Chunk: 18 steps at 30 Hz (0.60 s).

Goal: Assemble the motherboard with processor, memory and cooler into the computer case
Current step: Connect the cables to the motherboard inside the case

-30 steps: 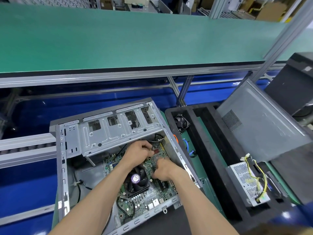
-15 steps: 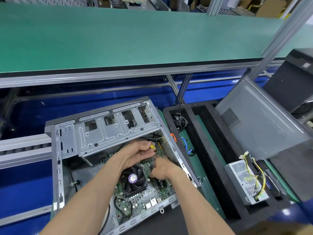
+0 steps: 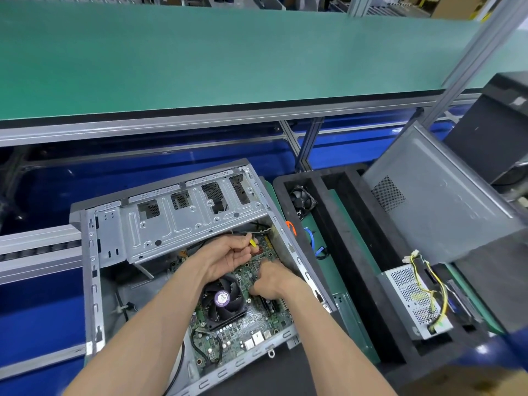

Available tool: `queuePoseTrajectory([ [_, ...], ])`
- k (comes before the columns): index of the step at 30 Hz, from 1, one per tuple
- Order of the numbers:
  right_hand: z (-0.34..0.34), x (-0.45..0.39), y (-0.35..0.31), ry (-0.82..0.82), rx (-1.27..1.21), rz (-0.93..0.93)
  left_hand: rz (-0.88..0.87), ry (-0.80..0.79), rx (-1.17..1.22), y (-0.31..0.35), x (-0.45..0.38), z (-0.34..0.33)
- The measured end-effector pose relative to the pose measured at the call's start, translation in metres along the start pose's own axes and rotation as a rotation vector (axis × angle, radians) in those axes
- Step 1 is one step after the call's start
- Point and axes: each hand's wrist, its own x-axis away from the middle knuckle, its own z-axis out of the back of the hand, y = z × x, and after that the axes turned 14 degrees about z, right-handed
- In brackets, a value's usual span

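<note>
Both hands work inside the open grey steel computer case (image 3: 94,281), which lies on its side in front of me. My left hand (image 3: 228,258) is curled, its fingertips pinching a small yellow connector (image 3: 253,243) with thin wires just under the edge of the perforated silver drive cage (image 3: 185,221). My right hand (image 3: 271,278) is curled knuckles-up and presses down on the green motherboard (image 3: 257,318) beside the memory slots; whether it holds anything underneath I cannot tell. The motherboard already sits in the floor of the case, with the black square fan cooler (image 3: 223,301) mounted on it, directly below my left wrist. The step in hand appears to be plugging a front-panel or power lead into a header near the top edge of the board. To do it well, I should steady the board with the right hand, check the connector's keying before pushing, press straight down without rocking, and route the wires clear of the fan blades. To the right, a black foam tray (image 3: 357,267) holds a small black spare fan (image 3: 303,197), blue and orange cables, and a perforated silver power supply (image 3: 411,298) with yellow and black leads; a grey steel side panel (image 3: 443,195) leans across the tray. A green bench mat (image 3: 228,52) runs across the far side. The purple round label (image 3: 222,298) on the cooler hub carries print too small to read; no other writing is legible.
</note>
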Motion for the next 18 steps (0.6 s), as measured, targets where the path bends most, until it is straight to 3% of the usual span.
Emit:
queuePoseTrajectory([
  [5, 0.001, 0.001, -0.002, -0.001, 0.021, 0.003, -0.04, 0.082, -0.097, 0.0, -0.003, -0.004],
  [11, 0.002, 0.002, -0.002, 0.002, 0.012, -0.009, -0.193, 0.446, -0.518, 0.001, -0.024, -0.02],
  [18, 0.001, 0.0, 0.0, -0.01, 0.002, -0.014, -0.097, 0.563, -0.735, 0.013, -0.03, -0.019],
])
